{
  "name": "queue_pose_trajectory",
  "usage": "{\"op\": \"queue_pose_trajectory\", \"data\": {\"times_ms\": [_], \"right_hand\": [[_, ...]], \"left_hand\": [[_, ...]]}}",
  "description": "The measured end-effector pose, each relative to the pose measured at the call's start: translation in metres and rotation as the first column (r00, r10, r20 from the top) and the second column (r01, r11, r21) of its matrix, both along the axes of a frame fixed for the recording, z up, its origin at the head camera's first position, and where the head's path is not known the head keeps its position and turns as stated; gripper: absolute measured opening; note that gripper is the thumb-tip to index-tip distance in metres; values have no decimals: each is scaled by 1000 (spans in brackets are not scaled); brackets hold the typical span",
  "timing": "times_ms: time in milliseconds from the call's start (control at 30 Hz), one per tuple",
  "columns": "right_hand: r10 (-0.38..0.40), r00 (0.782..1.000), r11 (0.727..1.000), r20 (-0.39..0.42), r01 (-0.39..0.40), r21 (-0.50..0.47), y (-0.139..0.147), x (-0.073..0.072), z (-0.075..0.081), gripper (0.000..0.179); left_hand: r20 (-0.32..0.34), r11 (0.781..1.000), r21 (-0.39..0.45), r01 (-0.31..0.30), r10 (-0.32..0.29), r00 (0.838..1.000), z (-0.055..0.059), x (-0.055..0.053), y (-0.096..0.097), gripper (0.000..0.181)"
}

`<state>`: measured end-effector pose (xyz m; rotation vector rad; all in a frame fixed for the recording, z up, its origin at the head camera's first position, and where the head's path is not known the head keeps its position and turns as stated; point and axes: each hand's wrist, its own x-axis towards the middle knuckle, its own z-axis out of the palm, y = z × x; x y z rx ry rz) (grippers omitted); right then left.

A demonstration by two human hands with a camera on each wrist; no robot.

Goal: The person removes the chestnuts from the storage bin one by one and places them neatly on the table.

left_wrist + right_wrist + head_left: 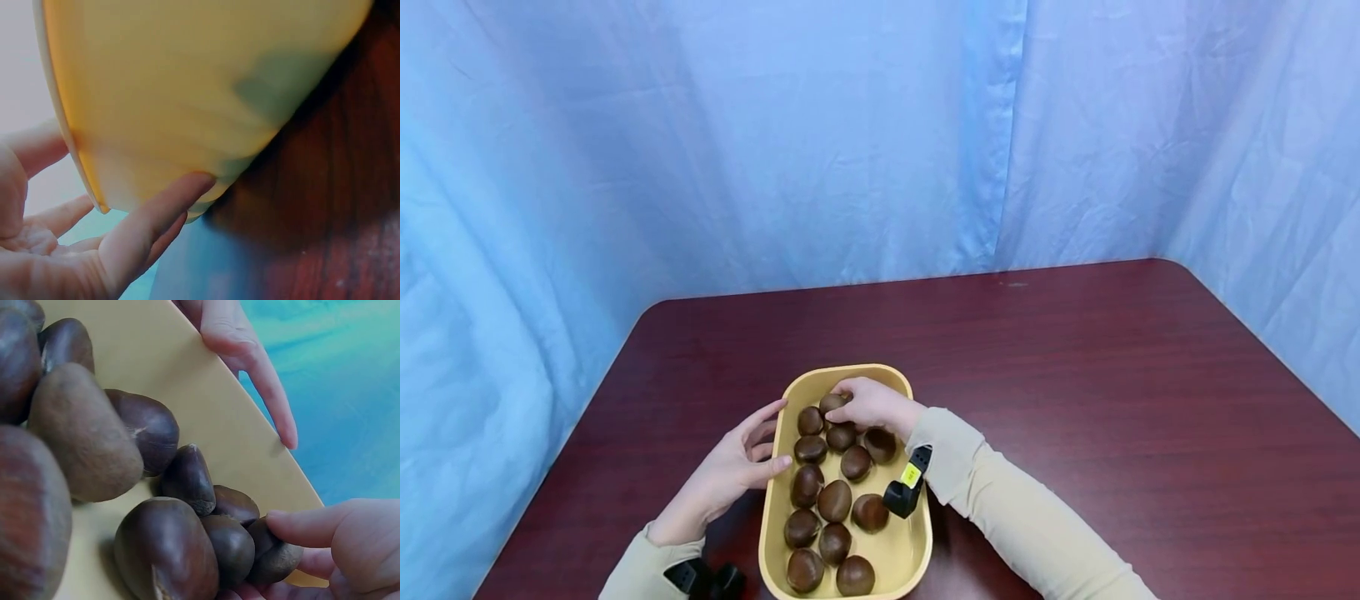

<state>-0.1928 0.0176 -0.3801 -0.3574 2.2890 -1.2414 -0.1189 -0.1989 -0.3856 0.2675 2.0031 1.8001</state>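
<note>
A yellow oblong tray [891,554] with raised walls holds several glossy brown chestnuts [834,501]. My left hand [737,467] holds the tray's left side, with the thumb over the rim and some fingers spread against the outer wall [156,119]. At the tray's far end, my right hand [876,404] reaches inside. Its thumb and fingers pinch a chestnut [278,561] among the others, the thumb on top and the fingers partly hidden beneath. Other chestnuts [165,547] lie close beside that hand.
The tray stands near the front of a dark red wooden table [1075,400]. Blue curtains [850,150] hang behind and along both sides of the table. A black wrist camera [906,492] on the right sleeve hangs over the tray's right wall.
</note>
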Motion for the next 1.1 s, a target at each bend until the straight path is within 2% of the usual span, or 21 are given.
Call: {"op": "queue_pose_trajectory", "data": {"times_ms": [200, 367, 567, 767, 967, 1100], "right_hand": [[-48, 998, 998, 41, 50, -41, 0, -4, -1, 25], [-33, 999, 998, 43, 35, -43, 2, -7, 0, 30], [-38, 994, 983, 106, 56, -173, 3, -8, 4, 38], [-39, 990, 968, 138, 72, -241, 1, -7, 14, 47], [17, 989, 951, 148, 29, -306, 6, -7, 32, 35], [39, 991, 939, 131, 9, -344, 15, -6, 43, 34]], "left_hand": [[17, 1000, 17, -7, 7, 1000, -1, -5, 1, 80], [35, 1000, 25, -16, 15, 999, -1, -7, 2, 80], [36, 1000, 20, -16, 15, 999, -2, -9, 1, 78], [44, 1000, 14, -18, 17, 999, -3, -9, -1, 77], [47, 999, 18, -27, 26, 999, -3, -8, -2, 77], [49, 999, 16, -34, 34, 998, -1, -8, -2, 76]]}}
